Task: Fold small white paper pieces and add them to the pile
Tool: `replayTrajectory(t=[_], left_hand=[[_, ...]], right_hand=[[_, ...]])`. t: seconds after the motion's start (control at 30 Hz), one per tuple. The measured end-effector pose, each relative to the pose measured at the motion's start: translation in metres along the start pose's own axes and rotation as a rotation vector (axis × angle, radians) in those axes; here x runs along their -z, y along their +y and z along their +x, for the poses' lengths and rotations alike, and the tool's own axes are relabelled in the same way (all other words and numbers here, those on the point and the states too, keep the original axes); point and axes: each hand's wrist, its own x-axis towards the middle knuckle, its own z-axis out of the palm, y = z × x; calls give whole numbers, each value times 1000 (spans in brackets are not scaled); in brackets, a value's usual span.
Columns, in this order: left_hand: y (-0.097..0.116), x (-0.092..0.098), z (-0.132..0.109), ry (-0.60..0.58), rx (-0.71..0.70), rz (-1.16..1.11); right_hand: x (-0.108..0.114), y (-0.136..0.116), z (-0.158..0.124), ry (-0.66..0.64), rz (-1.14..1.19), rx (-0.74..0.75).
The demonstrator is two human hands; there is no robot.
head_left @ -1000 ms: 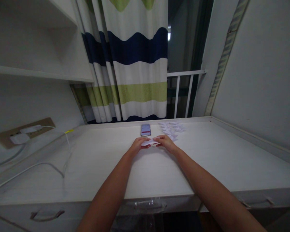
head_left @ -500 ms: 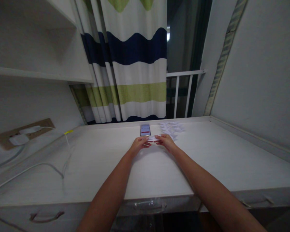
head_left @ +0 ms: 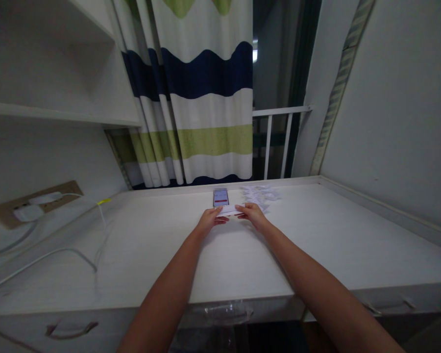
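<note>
A small folded piece of white paper [head_left: 228, 211] is stretched between my two hands, just above the desk. My left hand [head_left: 210, 219] pinches its left end, thumb on top and fingers beneath. At the right end, my right hand [head_left: 252, 214] grips the paper in the same way. Right behind the paper a phone [head_left: 221, 197] with a lit screen lies on the desk. A pile of folded white paper pieces [head_left: 260, 192] spreads behind and to the right of my right hand.
The white desk [head_left: 150, 255] has a raised rim along the back and right. A white cable [head_left: 66, 250] runs over its left side from plugs at a wall socket [head_left: 33, 203]. A striped curtain [head_left: 213, 113] hangs behind, and a shelf [head_left: 59, 115] juts out upper left.
My left thumb has shifted slightly left along the paper, so more of the white strip shows between my hands. The phone and the pile have not moved.
</note>
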Motion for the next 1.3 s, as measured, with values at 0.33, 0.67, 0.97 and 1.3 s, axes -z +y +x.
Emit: replayTrajectory(t=[0.33,0.67,0.97,1.3], left_hand=[[-1,-2,2,140,-73,-62],[-6,-7,8,299,-213,9],[1,-11,-1,175,-241,60],[-4,-9,1,141,-171,71]], right_hand=[[-4,0,0,53,11,12],[-6,13,7,114,-45,82],[-6,12,6,127,-25,141],[-7,12,5,77,-80,179]])
